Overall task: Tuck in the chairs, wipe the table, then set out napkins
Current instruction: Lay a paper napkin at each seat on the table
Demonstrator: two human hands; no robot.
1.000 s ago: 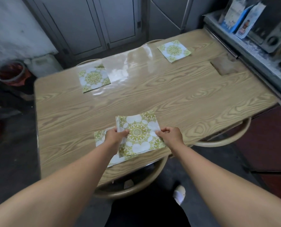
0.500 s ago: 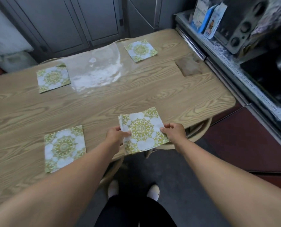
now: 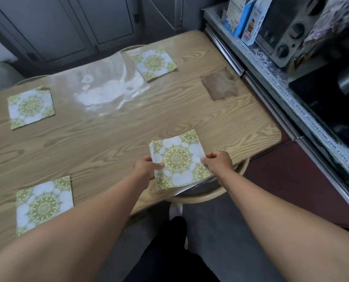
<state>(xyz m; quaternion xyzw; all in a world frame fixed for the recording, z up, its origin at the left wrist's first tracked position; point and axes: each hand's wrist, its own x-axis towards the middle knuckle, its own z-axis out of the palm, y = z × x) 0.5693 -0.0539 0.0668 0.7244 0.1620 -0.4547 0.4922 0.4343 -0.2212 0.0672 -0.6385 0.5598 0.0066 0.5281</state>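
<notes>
Far left of the wood-grain worktop (image 3: 108, 139): one green-and-white patterned napkin (image 3: 30, 106) lies flat near the far edge, and a second napkin (image 3: 44, 204) lies flat at the near edge, partly covered by the left forearm. Centre: a glossy patch of glare on the far part of the surface, with a third napkin (image 3: 154, 64) flat just to its right, near the far edge. Near edge, right of centre: a small stack of napkins (image 3: 178, 159) — layered edges show at its left corner — is pinched between both hands, partly overhanging the worktop edge. The left hand (image 3: 144, 167) grips the stack's left side, thumb on top; the right hand (image 3: 218, 161) grips the right side, fingertips curled onto the pattern. Whether the stack rests on the surface or sits just above it cannot be told. Below the stack, the curved back of a chair (image 3: 210, 192) sits under the worktop edge. Further right, a brown cloth (image 3: 219, 86) lies flat near the worktop's right edge, well apart from the stack. Rightmost — a counter (image 3: 271, 82) carrying cartons (image 3: 249, 19) and a toaster oven (image 3: 285, 31).
</notes>
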